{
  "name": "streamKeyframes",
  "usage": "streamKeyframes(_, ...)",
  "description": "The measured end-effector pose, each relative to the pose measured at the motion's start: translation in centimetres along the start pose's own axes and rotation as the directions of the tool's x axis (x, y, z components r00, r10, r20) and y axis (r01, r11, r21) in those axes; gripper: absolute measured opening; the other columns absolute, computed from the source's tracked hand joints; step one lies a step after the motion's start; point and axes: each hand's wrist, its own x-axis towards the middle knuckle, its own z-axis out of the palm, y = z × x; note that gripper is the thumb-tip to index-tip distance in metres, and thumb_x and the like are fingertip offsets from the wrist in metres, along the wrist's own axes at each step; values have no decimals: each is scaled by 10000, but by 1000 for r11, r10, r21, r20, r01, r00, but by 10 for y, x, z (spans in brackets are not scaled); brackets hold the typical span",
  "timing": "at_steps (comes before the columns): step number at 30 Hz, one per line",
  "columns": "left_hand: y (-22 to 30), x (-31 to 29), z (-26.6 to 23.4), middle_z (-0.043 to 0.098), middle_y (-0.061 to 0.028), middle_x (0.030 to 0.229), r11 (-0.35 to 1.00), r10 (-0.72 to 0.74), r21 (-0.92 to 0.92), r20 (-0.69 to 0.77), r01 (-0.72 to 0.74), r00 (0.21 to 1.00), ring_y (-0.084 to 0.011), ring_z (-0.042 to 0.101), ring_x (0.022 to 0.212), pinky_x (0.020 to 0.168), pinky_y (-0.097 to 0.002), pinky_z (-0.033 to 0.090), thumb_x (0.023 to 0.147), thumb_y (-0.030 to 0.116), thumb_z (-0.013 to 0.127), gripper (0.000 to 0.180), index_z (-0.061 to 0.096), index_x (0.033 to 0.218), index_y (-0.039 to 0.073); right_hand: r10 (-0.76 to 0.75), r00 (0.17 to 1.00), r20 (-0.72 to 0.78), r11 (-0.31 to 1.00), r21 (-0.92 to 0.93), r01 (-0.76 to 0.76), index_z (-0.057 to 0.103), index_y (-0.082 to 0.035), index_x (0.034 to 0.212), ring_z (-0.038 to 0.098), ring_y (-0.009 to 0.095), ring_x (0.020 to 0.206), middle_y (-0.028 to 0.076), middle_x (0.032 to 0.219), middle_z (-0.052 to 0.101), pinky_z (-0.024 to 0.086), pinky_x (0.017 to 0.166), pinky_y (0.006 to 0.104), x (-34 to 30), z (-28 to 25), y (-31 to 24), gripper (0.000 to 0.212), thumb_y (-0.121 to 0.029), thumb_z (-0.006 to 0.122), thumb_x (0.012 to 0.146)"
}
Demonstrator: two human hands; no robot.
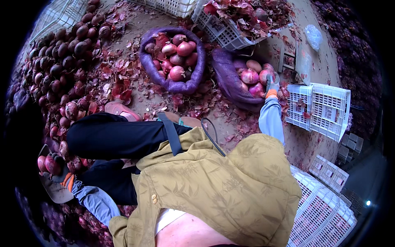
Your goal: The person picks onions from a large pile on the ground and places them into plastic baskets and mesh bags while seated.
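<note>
My right hand [272, 83], in a grey glove with an orange cuff, is closed around a red onion [266, 77] at the right edge of a purple mesh bag [224, 78]. Several more onions [249, 76] lie in that bag's mouth. Far to the left, my left hand [61, 174], gloved alike, has its fingers curled round a red onion [52, 165]; a second onion [42, 163] sits beside it. Beneath that hand is a rounded grey pan-like piece [59, 194], partly in shadow. Another purple mesh bag [147, 66], rim rolled open, stands ahead, filled with red onions [177, 59].
A large heap of onions [61, 61] spreads along the left. White plastic crates stand ahead, one topped with loose skins [263, 18], and to the right [329, 107] and lower right [321, 210]. Dry skins [117, 78] litter the floor. A clear plastic bag [313, 37] lies far right.
</note>
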Motion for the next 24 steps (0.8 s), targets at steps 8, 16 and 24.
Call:
streamKeyframes(8, -10, -6, 24, 506, -149, 1147, 998, 9, 64, -25, -7, 1000, -241, 501, 1030, 891, -363, 422, 842, 355, 591, 592, 413, 1277, -4, 197, 894, 403, 835, -547, 63, 286, -154, 1430, 444, 432, 1216, 279, 1311, 458, 379, 996, 431, 4, -28, -47, 861, -575, 627, 760)
streamKeyframes(16, -26, -14, 24, 513, -126, 1154, 996, 54, 76, -47, -50, 997, -231, 513, 1053, 913, -357, 428, 860, 287, 581, 498, 447, 1259, 21, 348, 851, 392, 761, -649, -13, 108, -182, 1476, 501, 473, 1126, 326, 1199, 523, 410, 942, 471, 13, -13, -48, 963, -530, 654, 764)
streamKeyframes(24, -35, 7, 114, 520, -102, 1161, 967, 244, 74, 1, -244, 970, -221, 524, 1076, 935, -351, 433, 878, 219, 571, 412, 481, 1241, 45, -474, 776, 417, 745, -280, 605, 373, -168, 1391, 524, 308, 1129, 147, 1286, 509, 404, 972, 403, -31, 58, -211, 600, -273, 612, 851)
